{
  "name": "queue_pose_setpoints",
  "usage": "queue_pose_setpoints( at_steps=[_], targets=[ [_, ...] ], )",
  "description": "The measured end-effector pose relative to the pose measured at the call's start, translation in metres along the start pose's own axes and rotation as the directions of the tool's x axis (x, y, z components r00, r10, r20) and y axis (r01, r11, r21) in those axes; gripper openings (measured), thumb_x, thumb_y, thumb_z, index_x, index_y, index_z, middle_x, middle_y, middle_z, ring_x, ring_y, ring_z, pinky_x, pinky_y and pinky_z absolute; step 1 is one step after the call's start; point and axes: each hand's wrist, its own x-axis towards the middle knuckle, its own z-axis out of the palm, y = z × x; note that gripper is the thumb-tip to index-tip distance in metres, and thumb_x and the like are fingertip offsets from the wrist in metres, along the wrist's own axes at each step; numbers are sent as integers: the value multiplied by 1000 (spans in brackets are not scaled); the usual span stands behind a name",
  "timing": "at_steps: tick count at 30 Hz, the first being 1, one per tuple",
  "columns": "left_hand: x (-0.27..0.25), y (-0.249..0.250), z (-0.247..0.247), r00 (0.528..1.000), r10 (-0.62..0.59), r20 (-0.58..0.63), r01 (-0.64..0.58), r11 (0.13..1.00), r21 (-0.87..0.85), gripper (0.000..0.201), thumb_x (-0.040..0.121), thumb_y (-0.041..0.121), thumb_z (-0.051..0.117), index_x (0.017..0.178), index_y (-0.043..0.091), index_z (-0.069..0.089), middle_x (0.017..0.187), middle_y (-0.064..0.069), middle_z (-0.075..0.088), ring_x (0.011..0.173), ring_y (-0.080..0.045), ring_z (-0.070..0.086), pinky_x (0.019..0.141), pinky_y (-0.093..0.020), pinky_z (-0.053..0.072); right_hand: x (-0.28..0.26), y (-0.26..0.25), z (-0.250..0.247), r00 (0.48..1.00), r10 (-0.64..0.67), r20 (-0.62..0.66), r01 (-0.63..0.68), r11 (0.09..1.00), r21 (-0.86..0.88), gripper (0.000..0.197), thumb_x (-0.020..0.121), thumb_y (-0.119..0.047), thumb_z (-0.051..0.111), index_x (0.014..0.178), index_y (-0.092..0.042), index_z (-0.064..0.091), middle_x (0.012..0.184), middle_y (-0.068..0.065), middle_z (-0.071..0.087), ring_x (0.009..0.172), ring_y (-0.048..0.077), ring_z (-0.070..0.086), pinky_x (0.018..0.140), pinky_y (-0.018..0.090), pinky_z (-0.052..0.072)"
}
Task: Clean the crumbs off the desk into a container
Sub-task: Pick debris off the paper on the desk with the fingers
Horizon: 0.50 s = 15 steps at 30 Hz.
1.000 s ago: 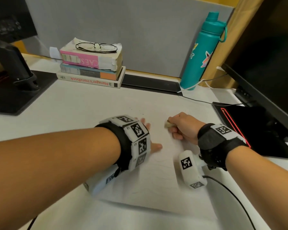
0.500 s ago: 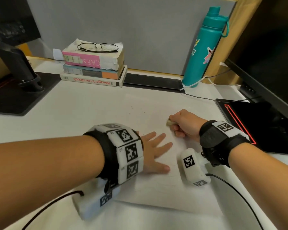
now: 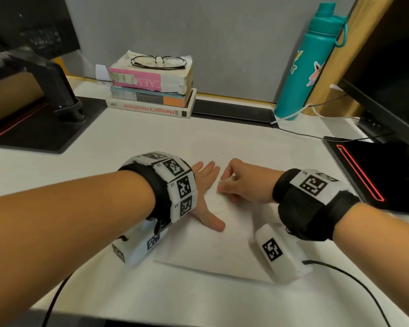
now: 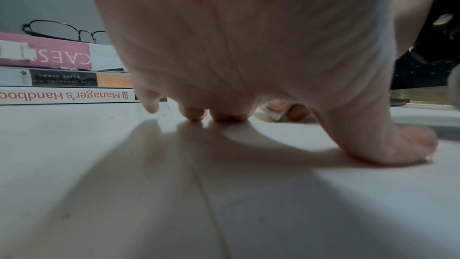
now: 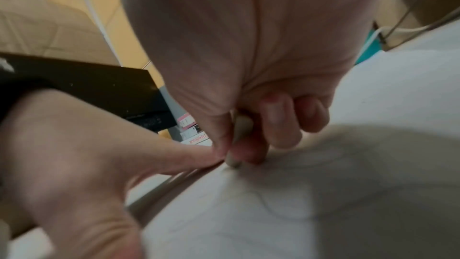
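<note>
A white sheet of paper [image 3: 222,251] with faint pencil lines lies on the white desk [image 3: 151,142]. My left hand [image 3: 206,185] lies flat on the sheet, fingers straight and spread, thumb [image 4: 398,145] pressed down. Just to its right, my right hand [image 3: 243,182] pinches a small beige eraser [image 5: 240,133] between thumb and curled fingers, with the eraser's tip on the paper beside the left fingertips. The eraser [image 4: 275,112] also peeks out beyond the left palm. A few tiny dark specks [image 3: 222,153] lie on the desk just beyond the hands. No container is in view.
A stack of books [image 3: 151,90] with glasses [image 3: 158,61] on top stands at the back. A teal bottle [image 3: 309,62] stands back right by a monitor [image 3: 387,79] and a black pad [image 3: 376,175]. A monitor stand [image 3: 33,119] sits left. A cable [image 3: 354,286] trails near the front edge.
My left hand has slid forward over the paper and now lies flat next to the right hand. The right hand has brought the eraser left and down onto the sheet.
</note>
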Motion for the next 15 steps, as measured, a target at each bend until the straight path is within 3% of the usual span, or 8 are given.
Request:
queue_pose_setpoints(
  at_steps=[3, 7, 9, 12, 15],
  targets=[
    [0, 0, 1, 1000, 3, -5, -3, 999, -34, 126, 67, 77, 56, 148, 22, -23, 157, 5, -24, 146, -19, -16, 115, -48, -7, 3, -10, 6, 998, -12, -69, 4, 993, -119, 28, 94, -32, 49, 114, -13, 45, 92, 1, 53, 75, 12, 46, 68, 25, 37],
    [-2, -2, 2, 999, 35, -25, -37, 996, -80, 121, 65, 76, 59, 149, 30, -15, 157, 4, -22, 146, -20, -17, 114, -51, -8, -6, -17, 8, 987, -106, 122, 124, 980, -153, 9, 95, -23, 49, 98, -20, 40, 81, -8, 46, 76, 9, 44, 70, 20, 38],
    [-4, -2, 2, 1000, 20, -16, -21, 999, -48, 123, 66, 77, 56, 149, 26, -18, 157, 4, -23, 146, -19, -17, 114, -50, -8, -6, -18, 0, 989, -75, 129, 89, 990, -107, 10, 93, -21, 53, 86, -17, 46, 78, -3, 52, 68, 9, 46, 66, 16, 40],
    [-4, 0, 0, 1000, 3, -16, -4, 999, -39, 124, 67, 78, 55, 148, 23, -23, 156, 5, -25, 146, -18, -16, 114, -49, -7, 2, -16, -3, 1000, -20, 0, 20, 990, -140, 12, 93, -25, 52, 97, -15, 48, 88, 2, 57, 77, 14, 49, 77, 29, 44],
    [-7, 0, -2, 998, 47, -33, -49, 996, -68, 117, 71, 74, 55, 148, 29, -20, 156, 4, -25, 145, -18, -18, 113, -49, -11, -2, -19, 10, 981, -153, 118, 177, 956, -232, 8, 93, -22, 49, 89, -25, 43, 79, -8, 47, 72, 9, 44, 74, 27, 40]
  ],
)
